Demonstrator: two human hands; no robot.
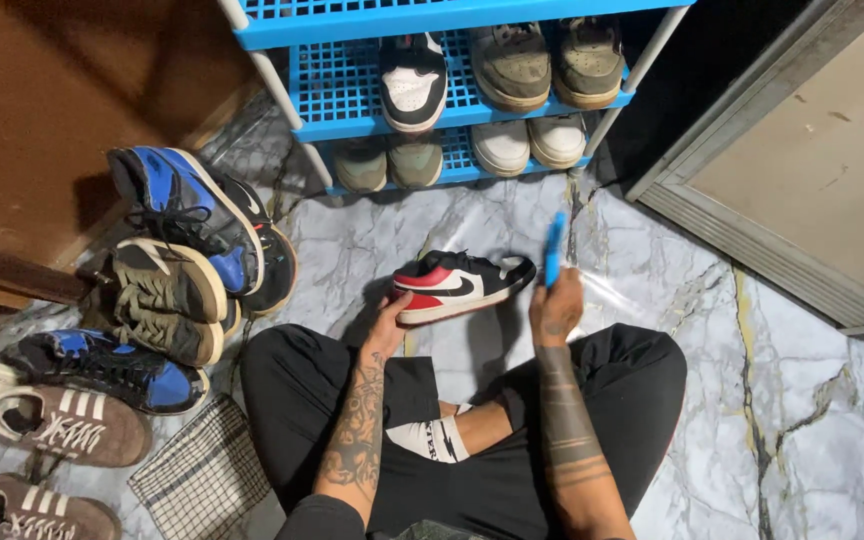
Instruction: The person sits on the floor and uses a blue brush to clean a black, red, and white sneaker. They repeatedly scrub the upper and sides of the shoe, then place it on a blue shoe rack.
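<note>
I sit cross-legged on a marble floor (812,420). My left hand (389,318) grips the toe end of a red, white and black sneaker (459,283), held tilted on its side just above the floor in front of my knees. My right hand (558,305) is closed around a thin blue tool (553,247), maybe a brush, held upright beside the sneaker's heel. Both forearms are tattooed.
A blue plastic shoe rack (352,95) stands ahead with several sneakers on its shelves. A pile of blue, black, grey and brown sneakers (167,270) lies at my left. A checked cloth (202,478) lies by my left knee. A metal-framed door (802,170) stands at right.
</note>
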